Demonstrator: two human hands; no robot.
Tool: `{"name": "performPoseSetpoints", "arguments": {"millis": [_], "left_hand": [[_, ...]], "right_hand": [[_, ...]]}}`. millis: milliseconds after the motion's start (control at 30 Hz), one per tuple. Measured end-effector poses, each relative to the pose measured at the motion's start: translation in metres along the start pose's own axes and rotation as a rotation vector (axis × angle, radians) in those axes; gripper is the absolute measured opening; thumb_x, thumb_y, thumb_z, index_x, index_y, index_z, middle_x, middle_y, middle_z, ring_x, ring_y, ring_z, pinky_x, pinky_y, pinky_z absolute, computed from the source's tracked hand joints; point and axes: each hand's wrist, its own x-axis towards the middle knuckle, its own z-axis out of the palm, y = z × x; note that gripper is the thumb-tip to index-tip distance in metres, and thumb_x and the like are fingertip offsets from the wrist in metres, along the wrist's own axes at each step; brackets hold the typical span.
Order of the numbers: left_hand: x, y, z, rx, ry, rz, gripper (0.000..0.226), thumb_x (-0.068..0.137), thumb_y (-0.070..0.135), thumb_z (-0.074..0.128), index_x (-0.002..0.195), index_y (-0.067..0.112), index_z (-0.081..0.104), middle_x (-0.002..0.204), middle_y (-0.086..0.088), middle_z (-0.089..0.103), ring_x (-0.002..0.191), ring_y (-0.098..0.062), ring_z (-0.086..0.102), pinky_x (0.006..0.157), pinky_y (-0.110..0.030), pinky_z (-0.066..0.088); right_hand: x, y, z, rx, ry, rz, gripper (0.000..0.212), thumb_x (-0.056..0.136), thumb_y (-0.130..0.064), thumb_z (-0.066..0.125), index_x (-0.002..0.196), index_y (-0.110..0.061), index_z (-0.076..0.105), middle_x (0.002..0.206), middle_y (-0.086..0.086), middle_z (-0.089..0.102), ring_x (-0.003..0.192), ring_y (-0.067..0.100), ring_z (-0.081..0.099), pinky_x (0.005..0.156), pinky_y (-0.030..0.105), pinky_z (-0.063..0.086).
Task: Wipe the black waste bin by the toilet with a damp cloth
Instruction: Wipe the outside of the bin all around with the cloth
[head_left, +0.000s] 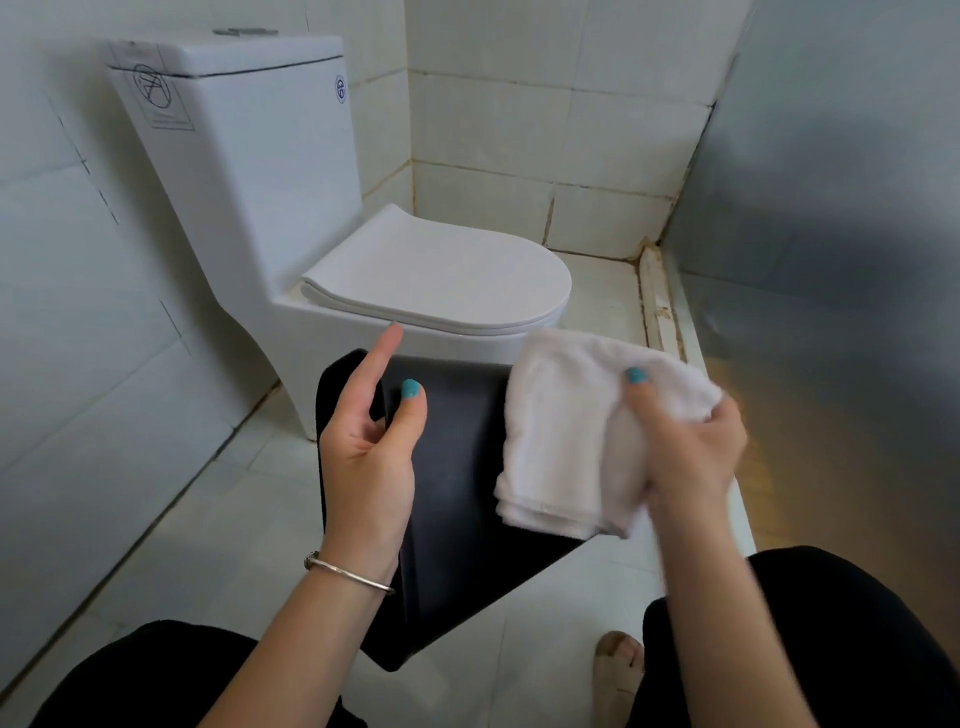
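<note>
Just one view, head-mounted, aimed forward and down (wide-angle, so walls bow out). Close over the hands, with the toilet (332, 234) ahead and the floor (208, 519) and knees at the bottom edge.

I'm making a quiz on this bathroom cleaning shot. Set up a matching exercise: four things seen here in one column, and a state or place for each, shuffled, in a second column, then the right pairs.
Column one:
1. cloth
2. black waste bin
3. toilet lid
4. left hand

Column two:
A. closed flat over the bowl
B. open, fingers relaxed, at the bin's left edge
C. white, folded, gripped by the right hand
D. dark, on the tiled floor in front of the toilet

Pairs: 1-C, 2-D, 3-A, 4-B
</note>
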Motion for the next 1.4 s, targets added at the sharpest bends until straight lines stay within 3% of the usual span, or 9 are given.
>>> {"name": "performPoseSetpoints", "arguments": {"millis": [133, 333, 533, 633, 767, 900, 1067, 1200, 1400], "left_hand": [[0.009, 0.004, -0.009, -0.050, 0.022, 0.011, 0.046, 0.092, -0.003, 0.054, 0.124, 0.030, 0.057, 0.077, 0.031, 0.062, 0.075, 0.017, 0.056, 0.074, 0.000, 0.040], [0.015, 0.003, -0.018, -0.128, 0.065, 0.000, 0.047, 0.092, -0.001, 0.055, 0.126, 0.031, 0.060, 0.130, 0.012, 0.060, 0.123, -0.007, 0.053, 0.112, -0.030, 0.033], [0.011, -0.003, -0.010, -0.128, 0.027, 0.025, 0.050, 0.093, -0.005, 0.050, 0.130, 0.029, 0.054, 0.131, 0.023, 0.056, 0.124, 0.007, 0.047, 0.103, -0.011, 0.036], [0.013, -0.007, -0.005, -0.139, 0.040, 0.009, 0.052, 0.093, -0.005, 0.049, 0.132, 0.029, 0.052, 0.132, 0.021, 0.054, 0.114, 0.013, 0.051, 0.099, -0.009, 0.037], [0.016, -0.012, 0.001, -0.142, 0.084, -0.047, 0.054, 0.092, -0.007, 0.050, 0.129, 0.033, 0.054, 0.078, 0.026, 0.057, 0.075, 0.010, 0.054, 0.085, -0.007, 0.041], [0.018, -0.021, -0.008, -0.254, 0.136, -0.184, 0.047, 0.093, 0.005, 0.054, 0.120, 0.043, 0.062, 0.081, 0.005, 0.054, 0.084, -0.011, 0.053, 0.087, -0.028, 0.048], [0.017, -0.027, -0.014, -0.171, 0.161, -0.200, 0.049, 0.093, 0.003, 0.053, 0.123, 0.041, 0.061, 0.058, 0.010, 0.040, 0.051, -0.001, 0.041, 0.051, -0.012, 0.043], [0.020, -0.029, -0.019, -0.142, 0.131, -0.146, 0.053, 0.093, 0.004, 0.054, 0.134, 0.038, 0.050, 0.118, 0.032, 0.054, 0.110, 0.019, 0.047, 0.097, -0.012, 0.035], [0.028, -0.031, -0.021, -0.112, 0.022, -0.141, 0.065, 0.094, -0.001, 0.051, 0.147, 0.031, 0.032, 0.130, 0.024, 0.049, 0.120, 0.011, 0.044, 0.113, -0.024, 0.026]], "right_hand": [[0.021, -0.028, -0.028, 0.443, -0.249, 0.253, 0.029, 0.093, -0.031, 0.060, 0.112, -0.009, 0.062, 0.098, 0.008, 0.076, 0.093, 0.024, 0.073, 0.070, 0.037, 0.061], [0.028, -0.045, -0.037, 0.441, -0.314, 0.063, 0.049, 0.087, -0.049, 0.059, 0.120, -0.014, 0.062, 0.111, 0.004, 0.073, 0.106, 0.021, 0.069, 0.088, 0.041, 0.057], [-0.003, -0.021, 0.007, -0.084, -0.388, -0.248, 0.029, 0.094, -0.045, 0.054, 0.113, -0.023, 0.056, 0.096, -0.015, 0.062, 0.088, -0.010, 0.062, 0.069, 0.017, 0.052], [-0.027, -0.004, 0.032, -0.184, -0.442, -0.405, 0.029, 0.091, -0.054, 0.049, 0.109, -0.032, 0.054, 0.090, -0.027, 0.058, 0.089, -0.001, 0.060, 0.078, 0.033, 0.054], [-0.061, 0.010, 0.051, -0.189, -0.524, -0.544, 0.017, 0.084, -0.059, 0.047, 0.101, -0.061, 0.048, 0.100, -0.022, 0.059, 0.099, 0.006, 0.059, 0.084, 0.040, 0.050], [-0.093, 0.034, 0.055, -0.368, -0.503, -0.865, 0.030, 0.081, -0.046, 0.055, 0.109, -0.034, 0.050, 0.118, -0.014, 0.048, 0.110, 0.009, 0.046, 0.090, 0.041, 0.043], [-0.088, 0.067, 0.025, -0.349, -0.645, -1.143, 0.036, 0.074, -0.021, 0.057, 0.111, -0.023, 0.054, 0.126, -0.013, 0.052, 0.127, 0.014, 0.052, 0.097, 0.043, 0.042], [-0.081, 0.077, -0.007, -0.394, -0.796, -1.252, 0.039, 0.072, -0.019, 0.058, 0.111, -0.024, 0.059, 0.125, -0.011, 0.062, 0.129, 0.010, 0.053, 0.100, 0.040, 0.045], [-0.063, 0.056, -0.041, -0.188, -0.689, -0.616, 0.026, 0.076, -0.024, 0.066, 0.095, -0.042, 0.060, 0.089, -0.022, 0.067, 0.082, 0.000, 0.067, 0.067, 0.021, 0.053]]}}
